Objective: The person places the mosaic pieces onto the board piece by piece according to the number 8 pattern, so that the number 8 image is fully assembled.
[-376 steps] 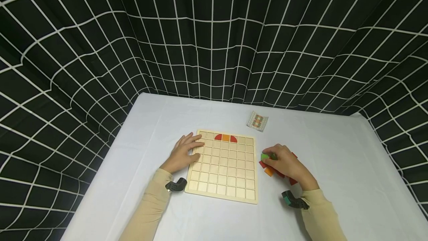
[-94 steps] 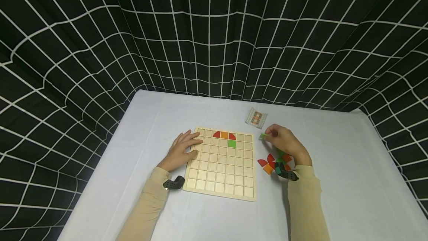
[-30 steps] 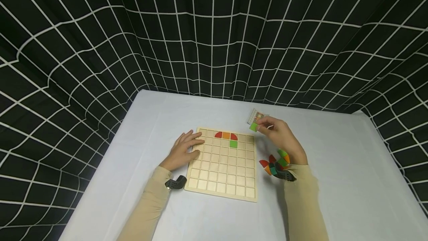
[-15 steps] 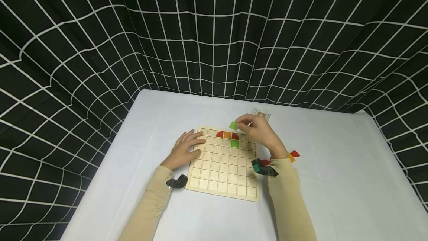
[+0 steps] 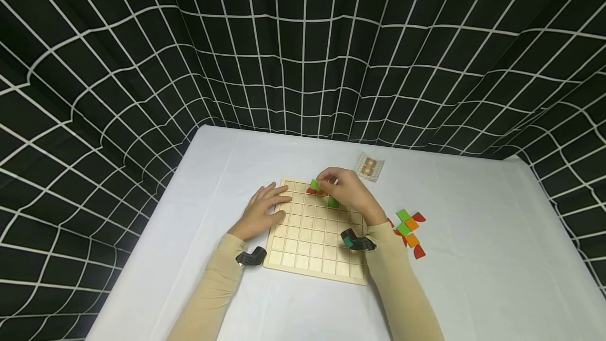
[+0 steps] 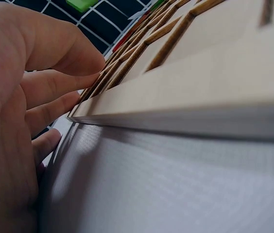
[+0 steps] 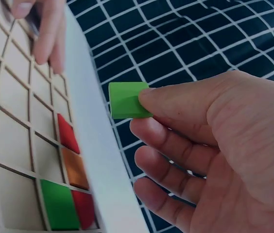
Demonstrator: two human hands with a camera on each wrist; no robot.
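Note:
My right hand pinches a light green square tile between thumb and index finger, held above the far rows of a wooden grid board. In the far row of the board sit a red quarter-round tile, an orange square tile and a second red quarter-round tile. A darker green square tile lies in the row in front of them. My left hand rests on the board's left edge with fingers spread, fingertips on the rim in the left wrist view.
Right of the board lies a loose group of tiles: green squares, orange squares and red quarter-rounds. A small paper with a printed coloured pattern lies behind the board. A dark gridded curtain surrounds the white table.
A green tile has been added below the right red piece. My right hand has carried another green tile from the loose group leftward over the board's far side. The left hand stays put.

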